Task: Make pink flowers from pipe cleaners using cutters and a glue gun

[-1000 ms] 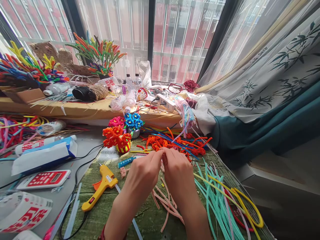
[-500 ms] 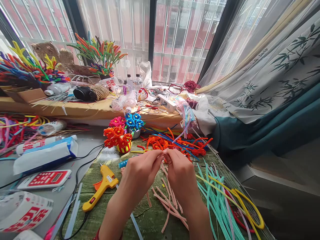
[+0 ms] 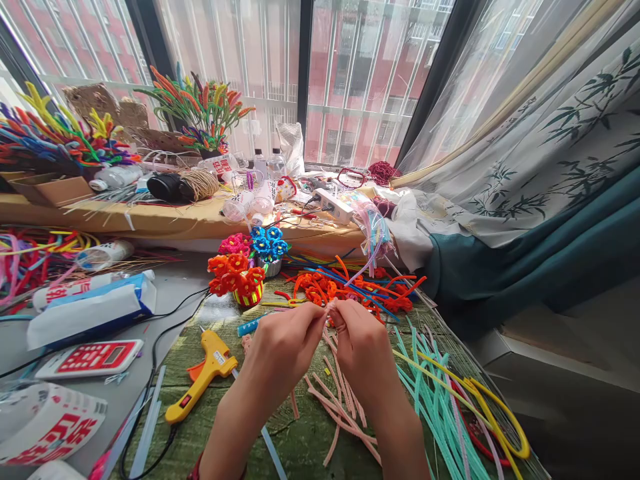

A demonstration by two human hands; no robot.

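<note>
My left hand and my right hand meet over the green mat, fingertips pinched together on a small pale pink piece, mostly hidden by the fingers. A pink strip end hangs below my left hand. Several loose pink pipe cleaners lie beneath and between the hands. Just beyond the fingertips is a pile of orange-red pipe cleaner pieces. A yellow glue gun rests left of my left hand. Turquoise pipe cleaners lie right of my right hand.
Potted orange flowers and blue flowers stand at the mat's back. On the left are a calculator, a blue-white packet and a black cord. Behind runs a cluttered ledge with a power strip.
The fingertips have drawn slightly apart and more of the pale pink piece shows between them. The strip end below my left hand has shifted slightly.
</note>
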